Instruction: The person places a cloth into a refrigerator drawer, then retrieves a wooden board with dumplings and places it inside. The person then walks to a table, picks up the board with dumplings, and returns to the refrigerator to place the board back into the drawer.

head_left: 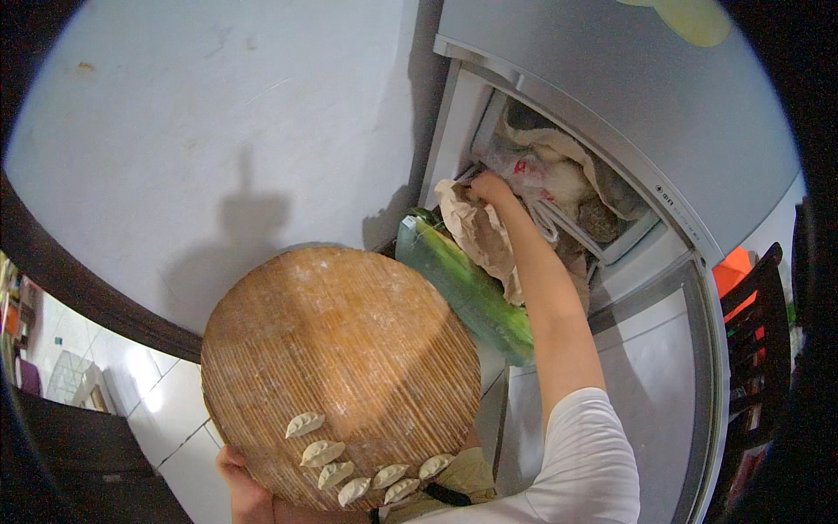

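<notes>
Right, from my end the left hand (238, 476) is clamped on the lower left rim of a round wooden board (340, 323), which fills the lower middle of my view, its ribbed top dusted with white powder in patches. I count seven pleated dumplings (353, 491) on it, all near the lower edge: four in a slanting row on the left, three more toward the right, the last close to the rim. The right hand (491, 186) is stretched up and away, by the top of some crumpled brown paper (478, 231) at the left end of a refrigerator drawer (632, 245); its fingertips are hidden from me, so I cannot tell whether they are together or apart, or clamped on paper or drawer. Inside the drawer I get a clear plastic bag (524, 172) with red marks and a beige cloth-like item (543, 140). Long green vegetables (458, 272) in clear wrapping lie between board and paper, just beside both in my view. A white sleeve (589, 445) covers the upper right arm. Above the drawer I see the grey upper door (611, 74); a pale wall (175, 131) on the left, a dark slatted chair (755, 323) far right.
</notes>
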### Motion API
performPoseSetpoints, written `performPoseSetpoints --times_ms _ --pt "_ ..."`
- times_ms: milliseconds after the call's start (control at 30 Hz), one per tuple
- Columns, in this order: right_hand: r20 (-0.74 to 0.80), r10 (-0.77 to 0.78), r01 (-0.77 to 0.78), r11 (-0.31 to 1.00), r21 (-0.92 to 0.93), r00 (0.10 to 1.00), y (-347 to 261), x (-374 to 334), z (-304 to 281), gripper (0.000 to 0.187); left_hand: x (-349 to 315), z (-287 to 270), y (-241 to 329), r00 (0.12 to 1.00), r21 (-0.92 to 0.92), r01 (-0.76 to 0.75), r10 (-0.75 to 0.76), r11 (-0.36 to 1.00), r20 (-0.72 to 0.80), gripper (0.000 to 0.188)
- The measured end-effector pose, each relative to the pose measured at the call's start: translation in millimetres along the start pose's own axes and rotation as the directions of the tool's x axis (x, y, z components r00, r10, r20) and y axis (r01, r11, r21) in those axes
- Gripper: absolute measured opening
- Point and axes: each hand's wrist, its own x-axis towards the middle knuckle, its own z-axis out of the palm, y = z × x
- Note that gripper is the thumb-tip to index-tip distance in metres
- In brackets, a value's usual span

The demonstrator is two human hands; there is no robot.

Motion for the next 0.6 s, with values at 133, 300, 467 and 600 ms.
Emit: performPoseSetpoints --times_ms 133,300,467,600 --pt "-0.041 0.087 -0.066 0.926 0.371 0.995 -67.6 -44.6 -50.6 0.033 -5.0 -8.6 6.0 0.999 -0.011 -0.019 0.019 1.0 -0.042 0.032" --pt "-0.029 0.12 -0.095 0.894 0.437 0.992 -73.3 -68.7 -73.0 0.04 -8.8 8.1 5.3 0.999 -0.017 -0.035 0.035 0.999 -0.03 0.034" --pt "-0.109 0.133 -0.087 0.933 0.348 0.985 -18.0 -41.1 -33.9 0.038 0.3 -0.6 1.2 0.998 0.052 -0.025 0.022 0.998 0.059 0.038" --pt "-0.037 0.18 -0.166 0.954 0.249 0.983 -73.7 -79.8 -66.7 0.031 -9.3 0.2 8.8 0.998 -0.064 0.033 -0.03 0.997 0.046 0.049"
